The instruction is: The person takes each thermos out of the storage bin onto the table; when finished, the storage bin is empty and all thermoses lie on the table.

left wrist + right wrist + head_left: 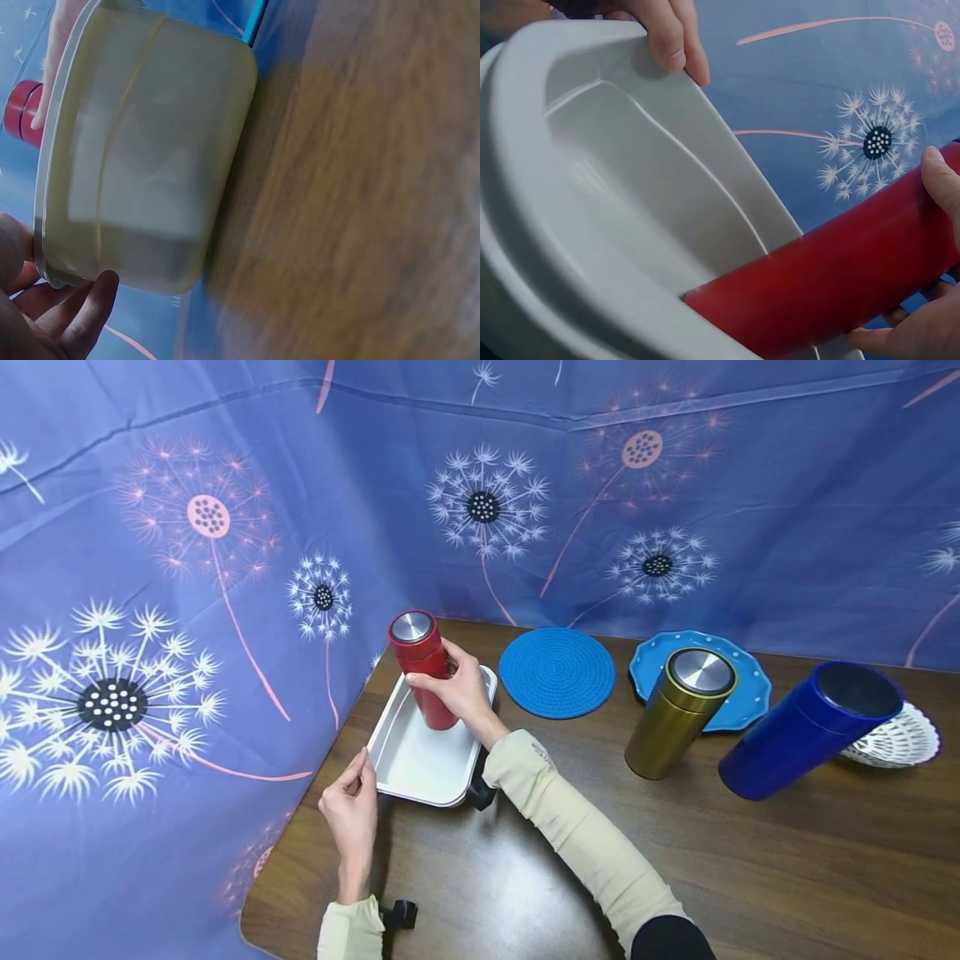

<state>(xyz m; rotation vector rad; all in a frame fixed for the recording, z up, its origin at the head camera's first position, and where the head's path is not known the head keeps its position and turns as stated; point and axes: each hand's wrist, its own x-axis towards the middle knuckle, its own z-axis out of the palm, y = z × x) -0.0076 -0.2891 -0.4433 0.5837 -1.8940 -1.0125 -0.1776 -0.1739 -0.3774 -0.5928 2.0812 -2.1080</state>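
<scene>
Gripping a glossy red flask point(423, 670) upright in the smooth white tray point(408, 762), right hand point(459, 687) curled around it; left hand point(351, 810) pinched the tray's rim; gold flask point(678, 712) stood apart.

A staged tabletop set: a wooden table point(750, 877) boxed in by blue dandelion-print cloth point(225, 485) backdrops.

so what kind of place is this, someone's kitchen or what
Probably a staged recording set rather than a real kitchen: a dandelion-print cloth backdrop walls off the wooden table, and flasks are laid out, a red flask in a white tray, a gold and a blue one.
</scene>
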